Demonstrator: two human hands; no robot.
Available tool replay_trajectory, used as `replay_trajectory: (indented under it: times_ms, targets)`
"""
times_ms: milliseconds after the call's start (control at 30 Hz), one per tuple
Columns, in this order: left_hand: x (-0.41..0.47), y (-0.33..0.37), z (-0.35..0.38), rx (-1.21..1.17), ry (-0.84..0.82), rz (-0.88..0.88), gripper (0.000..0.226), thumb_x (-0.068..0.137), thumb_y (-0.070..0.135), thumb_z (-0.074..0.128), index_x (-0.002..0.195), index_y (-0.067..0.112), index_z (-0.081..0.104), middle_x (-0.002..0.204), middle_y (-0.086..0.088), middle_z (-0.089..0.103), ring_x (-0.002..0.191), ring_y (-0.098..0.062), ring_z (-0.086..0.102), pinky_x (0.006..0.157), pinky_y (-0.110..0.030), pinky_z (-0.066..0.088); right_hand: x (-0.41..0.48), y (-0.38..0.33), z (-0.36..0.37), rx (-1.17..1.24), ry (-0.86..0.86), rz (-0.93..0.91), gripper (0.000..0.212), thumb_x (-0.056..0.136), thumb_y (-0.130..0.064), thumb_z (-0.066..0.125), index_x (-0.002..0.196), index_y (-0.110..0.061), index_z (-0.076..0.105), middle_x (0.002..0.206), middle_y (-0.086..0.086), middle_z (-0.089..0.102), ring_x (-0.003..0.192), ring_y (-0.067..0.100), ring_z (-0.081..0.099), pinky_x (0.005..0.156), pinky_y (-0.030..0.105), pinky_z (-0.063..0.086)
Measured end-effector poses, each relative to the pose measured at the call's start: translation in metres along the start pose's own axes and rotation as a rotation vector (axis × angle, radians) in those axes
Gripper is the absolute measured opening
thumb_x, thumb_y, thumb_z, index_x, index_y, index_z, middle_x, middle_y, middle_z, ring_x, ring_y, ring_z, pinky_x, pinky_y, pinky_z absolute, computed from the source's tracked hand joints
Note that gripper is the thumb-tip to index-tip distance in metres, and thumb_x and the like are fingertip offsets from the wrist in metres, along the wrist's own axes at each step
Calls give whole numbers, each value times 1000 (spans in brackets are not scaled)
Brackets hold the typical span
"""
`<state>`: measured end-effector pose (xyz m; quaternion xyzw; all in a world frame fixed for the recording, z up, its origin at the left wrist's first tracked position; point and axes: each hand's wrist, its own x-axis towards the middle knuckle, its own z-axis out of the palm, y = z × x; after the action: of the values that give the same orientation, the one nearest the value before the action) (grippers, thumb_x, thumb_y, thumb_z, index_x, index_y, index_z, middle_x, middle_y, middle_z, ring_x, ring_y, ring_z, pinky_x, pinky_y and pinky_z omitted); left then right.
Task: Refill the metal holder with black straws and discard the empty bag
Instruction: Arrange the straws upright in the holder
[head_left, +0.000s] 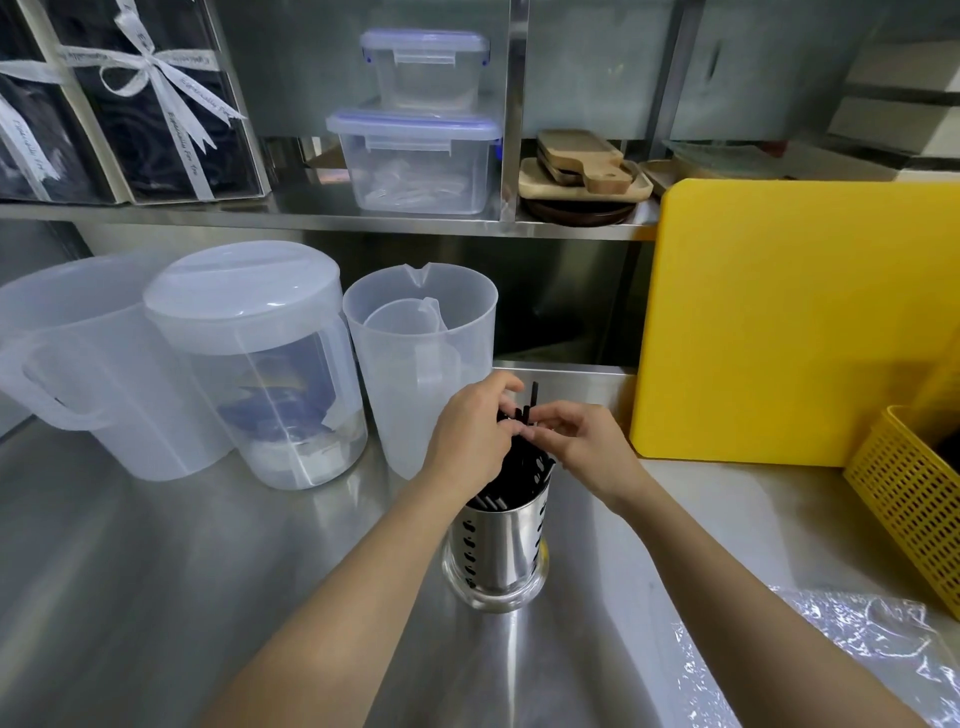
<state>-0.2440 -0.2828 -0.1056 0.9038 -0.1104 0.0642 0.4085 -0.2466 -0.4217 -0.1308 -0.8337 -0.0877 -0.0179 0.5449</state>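
A perforated metal holder (498, 551) stands upright on the steel counter in the middle of the view. Black straws (524, 452) fill it and stick out of its top. My left hand (472, 441) is curled around the bunch from the left. From the right, my right hand (582, 441) pinches the upper ends of the straws with its fingertips, and one straw pokes up above the fingers. The empty clear plastic bag (852, 660) lies flat and crinkled on the counter at the lower right, apart from both hands.
Three translucent plastic jugs (249, 374) stand to the left of the holder. A yellow cutting board (789, 322) leans upright at the right, with a yellow perforated basket (914, 499) beside it. A shelf above holds lidded boxes (415, 161) and wooden boards.
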Motion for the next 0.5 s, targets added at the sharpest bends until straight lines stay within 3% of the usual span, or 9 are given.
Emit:
replay_trajectory:
  times_ms: [133, 233, 267, 333, 500]
  targets:
    - [0, -1, -1, -26, -8, -3, 33, 82, 12, 64, 114, 18, 55, 94, 3, 59, 91, -14, 54, 80, -22, 36, 0, 2, 2, -1, -44, 8, 15, 84, -11, 63, 98, -14, 66, 83, 16, 64, 71, 20, 55, 54, 11, 42]
    - [1, -3, -4, -39, -8, 32, 36, 80, 7, 64, 113, 19, 56, 107, 4, 58, 99, -11, 56, 86, -21, 40, 3, 4, 5, 8, -22, 22, 16, 83, -14, 65, 98, -10, 68, 93, 24, 67, 88, 34, 63, 74, 33, 54]
    - [1, -4, -6, -43, -23, 50, 38, 80, 4, 64, 113, 20, 56, 112, 5, 55, 102, -8, 55, 89, -22, 42, 3, 4, 7, 8, -20, 31, 16, 82, -14, 65, 97, -9, 68, 94, 23, 68, 92, 35, 63, 79, 39, 54]
    - [1, -5, -10, -42, -56, 73, 42, 80, -1, 63, 115, 20, 56, 120, 9, 44, 107, -7, 52, 96, -23, 42, 3, 3, 9, 23, -13, 46, 12, 83, -14, 64, 93, -8, 68, 94, 21, 69, 93, 33, 64, 80, 38, 54]
    - [1, -4, -16, 78, -69, 23, 42, 81, -1, 62, 120, 14, 53, 150, 2, 19, 119, -18, 52, 95, -23, 42, 2, 3, 10, 79, 7, 74, 9, 84, -12, 63, 87, -4, 66, 93, 27, 67, 94, 38, 63, 78, 44, 53]
